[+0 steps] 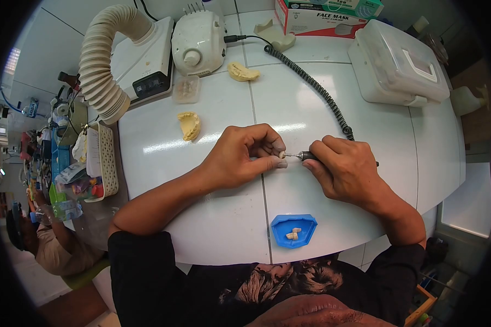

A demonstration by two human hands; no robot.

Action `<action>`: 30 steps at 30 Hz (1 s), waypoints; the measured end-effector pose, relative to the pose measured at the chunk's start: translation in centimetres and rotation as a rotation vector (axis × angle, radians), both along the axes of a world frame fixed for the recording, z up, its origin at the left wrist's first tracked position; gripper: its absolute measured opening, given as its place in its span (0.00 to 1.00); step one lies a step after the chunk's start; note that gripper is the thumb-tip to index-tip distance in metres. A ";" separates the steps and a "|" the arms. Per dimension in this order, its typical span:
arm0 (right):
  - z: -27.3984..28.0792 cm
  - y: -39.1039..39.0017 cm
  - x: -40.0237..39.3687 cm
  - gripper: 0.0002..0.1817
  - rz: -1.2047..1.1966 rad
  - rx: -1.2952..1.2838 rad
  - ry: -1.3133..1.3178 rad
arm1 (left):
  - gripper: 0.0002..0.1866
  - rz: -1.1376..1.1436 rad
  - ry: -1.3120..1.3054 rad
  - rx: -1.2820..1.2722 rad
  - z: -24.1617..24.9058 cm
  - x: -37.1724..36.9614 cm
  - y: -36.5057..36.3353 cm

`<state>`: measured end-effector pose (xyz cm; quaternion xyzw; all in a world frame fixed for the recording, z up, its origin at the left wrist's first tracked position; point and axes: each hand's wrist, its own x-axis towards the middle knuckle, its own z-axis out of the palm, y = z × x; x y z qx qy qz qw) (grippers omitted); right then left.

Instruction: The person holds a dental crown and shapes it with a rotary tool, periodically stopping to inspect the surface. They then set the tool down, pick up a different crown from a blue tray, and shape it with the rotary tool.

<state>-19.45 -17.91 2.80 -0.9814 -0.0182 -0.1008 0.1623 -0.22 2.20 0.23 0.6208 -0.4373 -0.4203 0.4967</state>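
Note:
My left hand (251, 152) pinches a small tooth-coloured dental piece (282, 155) between thumb and fingertips; its exact shape is mostly hidden. In my right hand (341, 166) is a dark rotary handpiece (309, 156), pointing left. Its thin metal bur (292, 155) reaches to the piece and appears to touch it. A coiled black cord (316, 82) runs from behind the right hand up to a white control unit (198, 43). Below both hands lies a blue tray (279, 238) with several small tooth-coloured pieces (293, 234) in it.
Two yellowish dental casts (189, 126) lie beyond my left hand, near a small clear box (186, 89). A ribbed hose (99, 65) arches at the far left. A lidded white case (398, 65) and a face mask box (322, 22) stand at the back right. Another person (60, 245) sits at left.

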 end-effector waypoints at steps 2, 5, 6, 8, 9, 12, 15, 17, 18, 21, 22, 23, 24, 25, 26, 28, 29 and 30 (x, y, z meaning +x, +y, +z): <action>0.0 0.0 0.0 0.13 0.003 0.000 0.001 | 0.09 0.000 0.004 -0.001 0.0 0.0 0.0; -0.1 0.0 0.0 0.13 0.002 -0.004 0.003 | 0.09 -0.004 -0.004 -0.002 0.2 0.0 0.0; 0.0 -0.1 0.0 0.12 0.005 -0.003 0.007 | 0.09 -0.003 -0.011 -0.003 0.2 0.0 0.0; 0.0 -0.1 0.0 0.12 0.007 -0.002 0.009 | 0.09 -0.001 -0.014 -0.006 0.2 0.0 0.0; 0.0 -0.1 0.0 0.12 0.006 -0.002 0.006 | 0.10 0.000 -0.009 -0.008 0.1 0.0 0.0; 0.0 -0.1 0.0 0.12 0.001 -0.002 0.001 | 0.10 0.001 -0.017 -0.003 0.0 0.0 0.0; 0.0 -0.1 0.0 0.12 0.002 0.002 0.009 | 0.10 -0.003 -0.012 0.001 0.1 0.1 0.0; 0.0 -0.2 0.0 0.12 0.002 0.003 0.011 | 0.10 -0.006 -0.007 0.003 0.1 0.1 0.0; -0.1 -0.1 0.0 0.12 0.001 0.002 0.009 | 0.10 -0.008 -0.007 0.003 0.1 0.1 0.0; -0.1 -0.2 0.0 0.12 0.001 0.004 0.012 | 0.11 -0.010 -0.020 -0.002 0.0 0.1 0.0; -0.1 -0.2 0.0 0.12 0.002 0.005 0.014 | 0.11 -0.010 -0.026 -0.005 0.0 0.1 0.0; -0.1 -0.2 0.0 0.12 0.004 0.006 0.013 | 0.11 -0.009 -0.022 0.001 0.1 0.1 0.0; 0.0 -0.2 0.0 0.12 0.005 0.007 0.013 | 0.11 -0.008 -0.017 0.008 0.2 0.1 0.0; 0.0 -0.2 0.0 0.13 0.007 0.008 0.012 | 0.11 -0.007 -0.012 0.014 0.2 0.1 0.0; 0.1 -0.2 0.0 0.12 0.009 0.008 0.013 | 0.10 -0.008 -0.017 0.009 0.2 0.1 0.0; 0.1 -0.1 0.0 0.12 0.011 0.008 0.014 | 0.10 -0.009 -0.027 0.000 0.0 0.1 0.1; 0.1 -0.2 0.0 0.12 0.011 0.011 0.009 | 0.10 -0.011 -0.020 -0.002 0.1 0.1 0.1; -0.1 -0.3 0.0 0.12 0.011 0.015 0.004 | 0.10 -0.013 -0.013 -0.004 0.2 0.1 0.0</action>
